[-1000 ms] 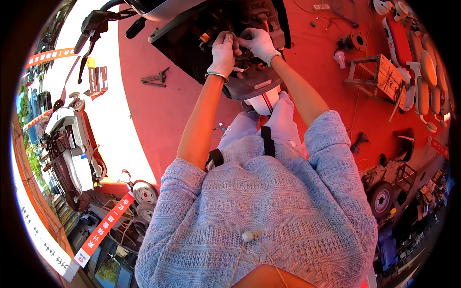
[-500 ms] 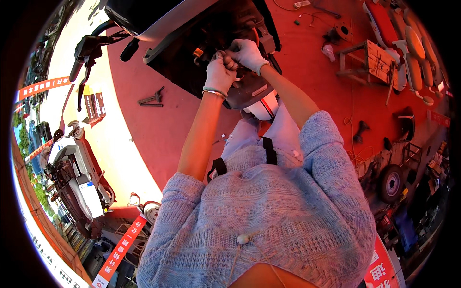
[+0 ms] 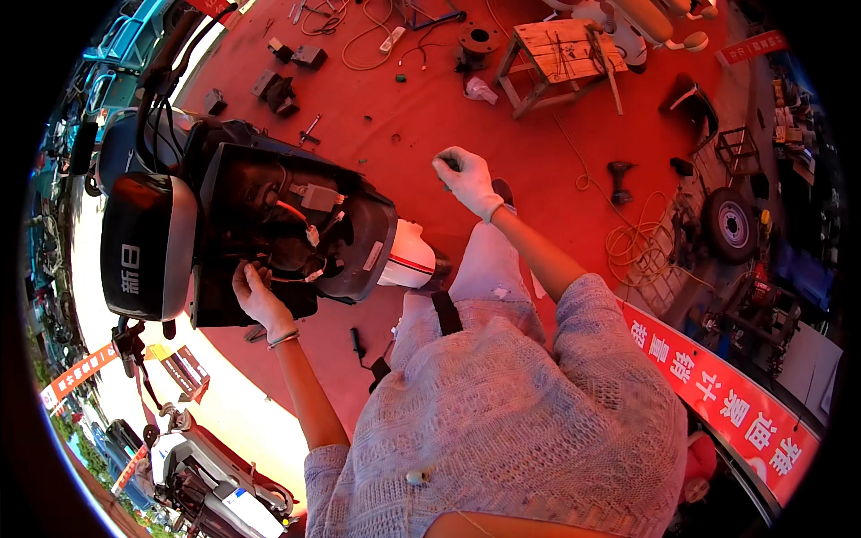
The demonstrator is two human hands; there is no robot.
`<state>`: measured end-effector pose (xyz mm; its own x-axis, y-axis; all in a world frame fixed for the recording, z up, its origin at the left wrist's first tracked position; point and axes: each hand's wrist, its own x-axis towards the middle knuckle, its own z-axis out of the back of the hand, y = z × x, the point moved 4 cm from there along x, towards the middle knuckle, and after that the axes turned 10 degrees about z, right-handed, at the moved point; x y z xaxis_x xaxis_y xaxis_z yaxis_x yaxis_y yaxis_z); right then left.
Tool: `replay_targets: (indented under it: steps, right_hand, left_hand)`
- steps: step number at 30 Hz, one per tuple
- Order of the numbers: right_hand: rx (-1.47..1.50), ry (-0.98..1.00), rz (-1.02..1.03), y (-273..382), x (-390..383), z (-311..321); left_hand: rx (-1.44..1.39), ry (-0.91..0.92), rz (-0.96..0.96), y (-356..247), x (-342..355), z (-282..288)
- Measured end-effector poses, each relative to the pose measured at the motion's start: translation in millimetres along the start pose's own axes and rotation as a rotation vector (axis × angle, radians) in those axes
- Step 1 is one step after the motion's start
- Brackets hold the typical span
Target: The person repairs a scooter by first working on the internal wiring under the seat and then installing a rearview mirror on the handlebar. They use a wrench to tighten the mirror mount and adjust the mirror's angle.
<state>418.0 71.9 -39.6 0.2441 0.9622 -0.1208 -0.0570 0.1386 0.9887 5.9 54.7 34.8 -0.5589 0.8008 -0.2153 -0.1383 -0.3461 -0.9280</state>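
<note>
Hands now apart: two-handed work in the open scooter (image 3: 359, 260), front-left, paused.
Your left hand (image 3: 262, 300) is at its edge, half-curled; right hand (image 3: 468, 182) pulled back over red floor (image 3: 404, 170), curled. Can't tell if either holds anything.

Looked like a repair workshop for scooters, open to bright daylight on the left. Showed this chiefly in a partly dismantled scooter (image 3: 354, 269), exposed wiring (image 3: 292, 211) and all, and in a second scooter (image 3: 220, 484) at the lower left. Had a red floor (image 3: 395, 166) scattered with loose parts (image 3: 309, 57), a slim metal tool (image 3: 309, 132) and a dark drill-shaped tool (image 3: 619, 182). Held also a rough wooden stand (image 3: 556, 43) under thin dark odds and ends, a wheel (image 3: 731, 224) near a tangle of yellow hose (image 3: 632, 242), and a crowd of small goods (image 3: 791, 130) along the right. Bore red lettered banners (image 3: 708, 368) too, as in a shop.
</note>
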Motion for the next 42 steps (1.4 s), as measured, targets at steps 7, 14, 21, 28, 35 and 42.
replay_targets:
  steps: [7, 14, 21, 28, 35, 42]
  right_hand:
    - [-0.66, -0.424, -0.219, -149.4, 125.5, 308.0]
    - [-1.092, -0.235, -0.328, -196.1, 288.2, 433.2]
    - [-1.337, -0.036, -0.379, -242.0, 356.8, 443.2]
    - [-1.209, -0.128, -0.26, -242.4, 339.8, 464.8]
    - [-0.805, -0.435, -0.233, -92.2, 286.0, 401.1]
    - [-0.09, 0.208, 0.098, 62.0, 159.2, 167.1]
  left_hand:
    - [0.107, -0.157, 0.103, -1.0, -101.1, -119.0]
    - [0.201, 0.021, 0.373, 47.0, -185.1, -253.0]
    - [0.195, -0.032, 0.524, 56.9, -231.8, -276.0]
    - [0.078, -0.085, 0.515, 32.3, -219.4, -263.7]
    - [-0.054, -0.175, 0.374, 49.4, -203.6, -186.5]
    - [-0.146, -0.367, 0.138, 33.2, -137.7, -45.7]
